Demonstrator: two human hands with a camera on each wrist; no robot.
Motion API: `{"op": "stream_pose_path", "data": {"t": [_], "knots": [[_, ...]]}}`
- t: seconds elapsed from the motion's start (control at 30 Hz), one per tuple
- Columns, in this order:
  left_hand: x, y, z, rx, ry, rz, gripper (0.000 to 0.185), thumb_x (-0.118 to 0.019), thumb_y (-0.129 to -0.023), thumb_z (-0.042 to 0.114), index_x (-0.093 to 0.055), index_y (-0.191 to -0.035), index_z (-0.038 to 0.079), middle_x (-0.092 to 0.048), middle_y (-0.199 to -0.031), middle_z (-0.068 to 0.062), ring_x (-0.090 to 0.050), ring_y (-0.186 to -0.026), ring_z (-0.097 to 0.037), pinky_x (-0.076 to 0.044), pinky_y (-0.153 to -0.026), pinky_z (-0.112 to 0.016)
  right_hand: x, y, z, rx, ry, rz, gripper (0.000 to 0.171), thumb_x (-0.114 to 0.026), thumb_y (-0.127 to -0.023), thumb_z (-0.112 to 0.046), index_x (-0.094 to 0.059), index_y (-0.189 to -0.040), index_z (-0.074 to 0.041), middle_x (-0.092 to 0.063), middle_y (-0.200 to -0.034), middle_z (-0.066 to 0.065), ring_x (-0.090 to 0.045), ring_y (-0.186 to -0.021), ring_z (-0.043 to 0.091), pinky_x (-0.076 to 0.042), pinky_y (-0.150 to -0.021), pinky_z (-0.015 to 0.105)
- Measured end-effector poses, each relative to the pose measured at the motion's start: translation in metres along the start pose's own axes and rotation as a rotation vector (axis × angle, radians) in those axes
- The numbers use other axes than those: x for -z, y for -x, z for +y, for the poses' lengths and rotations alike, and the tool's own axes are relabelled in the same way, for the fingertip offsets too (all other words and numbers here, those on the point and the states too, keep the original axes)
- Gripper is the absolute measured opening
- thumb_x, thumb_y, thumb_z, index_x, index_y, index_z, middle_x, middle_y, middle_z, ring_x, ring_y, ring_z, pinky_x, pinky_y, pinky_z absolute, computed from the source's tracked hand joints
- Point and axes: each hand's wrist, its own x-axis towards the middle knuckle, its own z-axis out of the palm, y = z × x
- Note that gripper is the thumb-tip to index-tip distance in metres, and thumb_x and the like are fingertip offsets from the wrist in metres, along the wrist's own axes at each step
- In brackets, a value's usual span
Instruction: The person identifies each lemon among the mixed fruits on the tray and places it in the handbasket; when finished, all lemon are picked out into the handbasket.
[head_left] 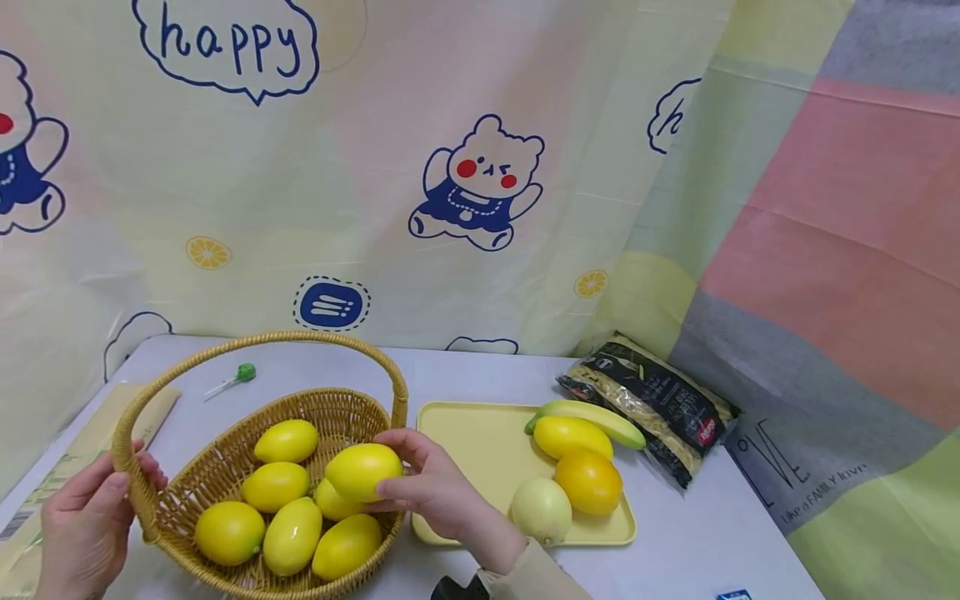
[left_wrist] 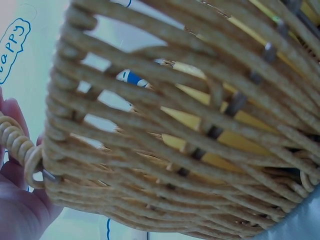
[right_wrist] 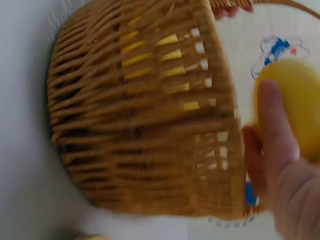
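Note:
A brown wicker basket (head_left: 187, 475) with a tall handle stands at the left of the table, several lemons (head_left: 292, 533) inside it. My left hand (head_left: 93, 517) grips the base of its handle on the left side; the left wrist view shows that hand (left_wrist: 20, 200) beside the woven wall. Over the basket's right rim, my right hand (head_left: 435, 487) pinches a yellow lemon (head_left: 363, 472) between thumb and fingers. In the right wrist view the same lemon (right_wrist: 300, 105) is up at rim level, past the basket's side.
A yellow tray (head_left: 465, 442) to the right bears a banana (head_left: 592, 419), a yellow mango-shaped fruit (head_left: 572, 437), an orange fruit (head_left: 588, 482) and a pale round fruit (head_left: 541, 510). Behind it lies a black-labelled food bag (head_left: 652, 404). A green lollipop (head_left: 245, 372) lies behind the basket.

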Motion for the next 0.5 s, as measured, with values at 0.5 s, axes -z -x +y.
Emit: {"op": "stream_pose_path", "data": {"t": [0.5], "knots": [[0.001,0.000,-0.006,-0.070,0.136,-0.071,0.032,-0.036,-0.091,-0.016,-0.056,-0.116,-0.014,-0.068,-0.087,-0.017,-0.065,-0.074,-0.022,-0.055,-0.069,-0.027,-0.037,-0.032,0.005,-0.099,0.091,0.289,0.045,-0.063,-0.074,0.009,-0.051,-0.115,-0.004,-0.053,-0.117,0.009,-0.061,-0.087,0.021,-0.057,-0.067,0.035]]}}
